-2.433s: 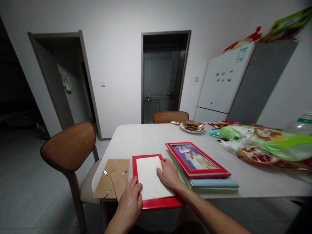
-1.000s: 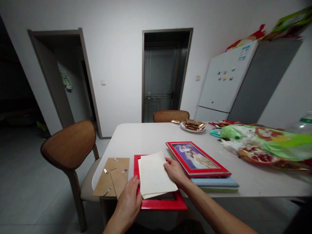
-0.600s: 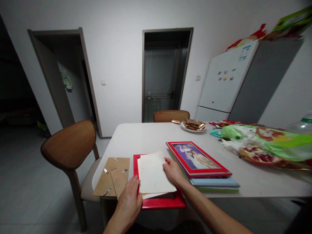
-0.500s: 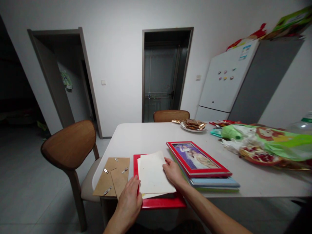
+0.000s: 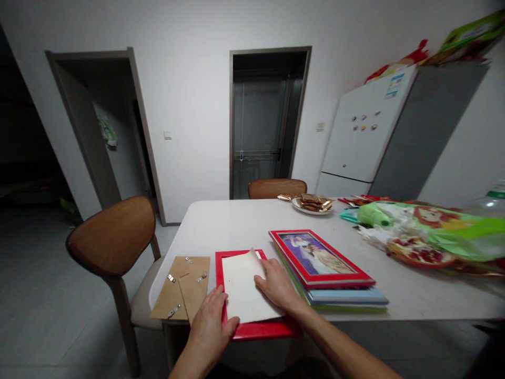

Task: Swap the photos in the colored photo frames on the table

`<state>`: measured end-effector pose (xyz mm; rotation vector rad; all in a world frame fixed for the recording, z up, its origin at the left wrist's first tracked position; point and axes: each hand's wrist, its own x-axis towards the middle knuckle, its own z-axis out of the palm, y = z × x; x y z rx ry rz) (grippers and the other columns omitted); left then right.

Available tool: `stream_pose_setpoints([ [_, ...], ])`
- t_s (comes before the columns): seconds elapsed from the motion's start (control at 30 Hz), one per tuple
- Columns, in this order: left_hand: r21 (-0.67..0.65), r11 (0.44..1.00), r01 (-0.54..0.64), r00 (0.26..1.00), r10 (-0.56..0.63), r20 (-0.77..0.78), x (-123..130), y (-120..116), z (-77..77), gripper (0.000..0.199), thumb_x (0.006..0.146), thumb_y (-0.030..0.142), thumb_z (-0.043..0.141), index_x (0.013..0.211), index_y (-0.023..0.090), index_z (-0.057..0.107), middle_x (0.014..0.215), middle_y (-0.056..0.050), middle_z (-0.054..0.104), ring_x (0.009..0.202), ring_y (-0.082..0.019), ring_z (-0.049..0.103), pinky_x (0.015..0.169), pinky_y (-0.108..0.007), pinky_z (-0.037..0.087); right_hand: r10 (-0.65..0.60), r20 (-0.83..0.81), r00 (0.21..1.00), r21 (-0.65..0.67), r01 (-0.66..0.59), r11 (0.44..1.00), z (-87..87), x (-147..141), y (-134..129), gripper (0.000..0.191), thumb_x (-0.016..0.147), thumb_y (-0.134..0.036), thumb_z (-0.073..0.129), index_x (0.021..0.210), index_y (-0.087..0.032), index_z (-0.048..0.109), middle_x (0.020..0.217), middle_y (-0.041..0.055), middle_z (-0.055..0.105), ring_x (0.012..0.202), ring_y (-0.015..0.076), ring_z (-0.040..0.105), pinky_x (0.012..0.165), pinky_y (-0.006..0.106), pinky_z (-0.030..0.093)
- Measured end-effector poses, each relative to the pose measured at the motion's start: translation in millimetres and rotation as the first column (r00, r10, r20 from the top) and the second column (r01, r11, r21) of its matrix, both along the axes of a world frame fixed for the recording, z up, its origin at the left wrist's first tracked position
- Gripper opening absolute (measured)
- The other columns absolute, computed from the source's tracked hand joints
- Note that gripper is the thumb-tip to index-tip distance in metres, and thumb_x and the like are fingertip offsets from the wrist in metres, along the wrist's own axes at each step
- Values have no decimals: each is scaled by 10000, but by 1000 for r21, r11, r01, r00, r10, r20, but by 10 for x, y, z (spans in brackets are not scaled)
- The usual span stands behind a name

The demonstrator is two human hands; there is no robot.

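Observation:
A red picture frame [image 5: 268,330] lies face down near the front edge of the table, with a cream-white sheet of paper [image 5: 245,295] inside it. The sheet's upper right corner curls upward. My left hand [image 5: 211,321] grips the frame's left side, its thumb by the sheet's lower left corner. On the right, my right hand [image 5: 276,284] has its thumb on top of the paper and its fingers at the paper's right edge. To the left lie brown backing boards [image 5: 181,287] with metal clips.
Right of my hands, a red-framed picture [image 5: 335,268] tops a stack of frames. A plate of wrapped snacks [image 5: 313,205], an opened pomegranate [image 5: 418,252] and a green bag [image 5: 465,231] stand farther off. A wooden chair [image 5: 114,237] is at the left.
The sheet has come down and toward me, sitting lower within the frame. My right hand has shifted slightly left and down with it; my left thumb has moved out toward the sheet's corner.

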<state>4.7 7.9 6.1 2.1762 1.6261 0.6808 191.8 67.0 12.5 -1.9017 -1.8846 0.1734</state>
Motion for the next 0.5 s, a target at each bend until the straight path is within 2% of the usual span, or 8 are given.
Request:
stream_pose_setpoints([
  [0.13,9,1000,-10,1000,10,-27,2,24,28,403,660,190,524,1049,89,546,1209,-148,498,1129,-228,434,966,-351,325,5,74,997,18,-7,1000,-94,-31,-15,543,675,-273,477,1198,-136,416,1100,119,505,1010,259,410,825,339,312],
  [0.23,49,999,22,999,-20,-37,24,7,65,219,692,156,490,871,141,615,1185,-123,522,1126,-212,439,949,-330,341,5,74,997,57,-9,998,-129,-60,-28,651,678,-282,488,1283,-142,293,1230,123,409,1072,263,363,841,352,298],
  [0.3,77,996,50,998,-47,-38,45,-19,84,171,719,144,459,760,168,623,1164,-101,541,1134,-201,432,939,-322,352,1,91,996,107,-10,994,-136,-70,-38,677,685,-272,491,1306,-160,246,1307,122,316,1133,261,309,868,361,272],
  [0.33,83,995,62,998,-59,-39,51,-32,90,173,726,142,452,730,174,622,1157,-96,547,1136,-201,430,936,-323,355,20,113,993,120,-34,992,-136,-69,-43,649,694,-270,487,1296,-172,268,1319,121,299,1153,261,288,878,369,258],
  [0.4,80,993,81,996,-79,-35,32,-55,92,172,726,146,461,774,172,624,1161,-102,543,1132,-206,435,940,-335,357,112,172,979,89,-129,988,-125,-55,-48,494,727,-279,460,1210,-187,404,1273,119,368,1153,266,290,877,388,247],
  [0.5,82,992,93,996,-94,1,-136,-55,67,318,724,187,487,1033,155,552,1210,-113,503,1132,-203,437,955,-352,351,248,212,945,-21,-249,968,-74,-31,-42,295,774,-307,408,982,-182,574,1094,114,521,1071,266,378,840,402,267],
])
